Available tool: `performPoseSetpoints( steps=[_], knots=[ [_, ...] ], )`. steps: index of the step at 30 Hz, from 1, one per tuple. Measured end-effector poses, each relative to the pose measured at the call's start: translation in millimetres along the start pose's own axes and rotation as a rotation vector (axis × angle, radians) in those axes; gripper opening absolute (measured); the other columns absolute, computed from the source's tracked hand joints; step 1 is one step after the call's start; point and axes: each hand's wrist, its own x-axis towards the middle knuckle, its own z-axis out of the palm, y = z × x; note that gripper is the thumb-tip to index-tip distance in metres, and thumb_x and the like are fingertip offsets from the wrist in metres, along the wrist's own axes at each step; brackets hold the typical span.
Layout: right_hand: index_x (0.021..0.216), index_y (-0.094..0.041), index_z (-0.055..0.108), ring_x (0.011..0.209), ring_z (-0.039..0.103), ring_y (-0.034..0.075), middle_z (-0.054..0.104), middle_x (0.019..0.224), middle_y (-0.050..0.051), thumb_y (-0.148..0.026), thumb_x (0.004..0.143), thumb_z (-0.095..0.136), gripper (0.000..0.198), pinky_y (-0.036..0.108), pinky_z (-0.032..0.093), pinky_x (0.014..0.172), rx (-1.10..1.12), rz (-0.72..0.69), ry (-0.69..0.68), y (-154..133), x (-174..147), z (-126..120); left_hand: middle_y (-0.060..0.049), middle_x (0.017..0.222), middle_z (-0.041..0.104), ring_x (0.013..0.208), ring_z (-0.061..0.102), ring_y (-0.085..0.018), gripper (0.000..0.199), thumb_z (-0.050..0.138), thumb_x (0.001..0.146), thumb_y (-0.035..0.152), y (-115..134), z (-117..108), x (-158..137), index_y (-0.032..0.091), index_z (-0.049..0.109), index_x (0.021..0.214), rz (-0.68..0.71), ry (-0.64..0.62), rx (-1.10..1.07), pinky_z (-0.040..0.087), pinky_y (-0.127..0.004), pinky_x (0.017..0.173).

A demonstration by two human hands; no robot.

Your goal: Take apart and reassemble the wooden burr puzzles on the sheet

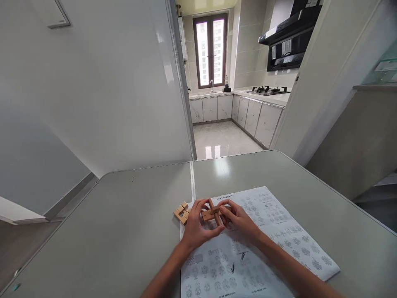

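Between my two hands, above a printed sheet, are crossed wooden puzzle pieces, one bar lying across another. My left hand grips the upright bar, thumb at its lower end and fingers at its top. From the other side my right hand pinches the crossing bar with thumb and fingertips. Just left of my left hand, several notched wooden pieces lie together, partly on the sheet's edge. Small diagrams of assembled puzzle shapes cover the paper.
The grey-green table has a pale seam running away from me and rounded far corners. Beyond it a doorway opens onto a kitchen with a stove and a range hood. A white wall panel stands at the left.
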Motion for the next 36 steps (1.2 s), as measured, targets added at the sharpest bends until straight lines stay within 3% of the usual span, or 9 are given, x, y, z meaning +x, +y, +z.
performPoseSetpoints(
  steps=[12, 20, 27, 36],
  knots=[
    [0.109, -0.019, 0.060, 0.047, 0.051, 0.011, 0.058, 0.064, -0.005, -0.063, 0.092, 0.064, 0.048, 0.024, 0.040, 0.044, -0.031, 0.013, 0.032, 19.2, 3.1, -1.5, -0.009, 0.126, 0.065, 0.109, 0.067, -0.029, 0.075, 0.093, 0.065, 0.040, -7.9, 1.0, 2.2, 0.024, 0.059, 0.130, -0.068, -0.068, -0.032, 0.054, -0.046, 0.100],
    [0.106, -0.020, 0.063, 0.047, 0.040, 0.010, 0.053, 0.061, -0.006, -0.067, 0.092, 0.061, 0.049, 0.023, 0.031, 0.044, -0.151, 0.032, 0.000, 10.6, 1.2, -6.3, -0.007, 0.126, 0.066, 0.108, 0.068, -0.028, 0.071, 0.091, 0.066, 0.036, -4.6, 1.7, 1.2, 0.026, 0.059, 0.129, -0.090, -0.060, 0.002, 0.056, -0.045, 0.098],
    [0.104, -0.020, 0.062, 0.048, 0.041, 0.010, 0.053, 0.064, -0.006, -0.066, 0.092, 0.061, 0.048, 0.024, 0.032, 0.045, -0.146, 0.039, -0.024, 9.9, 3.2, -6.9, -0.007, 0.124, 0.067, 0.105, 0.069, -0.027, 0.074, 0.092, 0.066, 0.039, -6.3, 0.6, 0.9, 0.026, 0.059, 0.130, -0.061, -0.049, 0.015, 0.058, -0.044, 0.094],
    [0.106, -0.020, 0.062, 0.046, 0.033, 0.007, 0.048, 0.062, -0.008, -0.062, 0.093, 0.062, 0.044, 0.021, 0.025, 0.043, -0.114, 0.061, -0.075, 4.8, 2.0, -9.7, -0.006, 0.121, 0.068, 0.101, 0.069, -0.025, 0.074, 0.092, 0.066, 0.036, -9.9, 2.8, -0.3, 0.026, 0.058, 0.131, -0.045, -0.033, 0.032, 0.059, -0.043, 0.092]
  ],
)
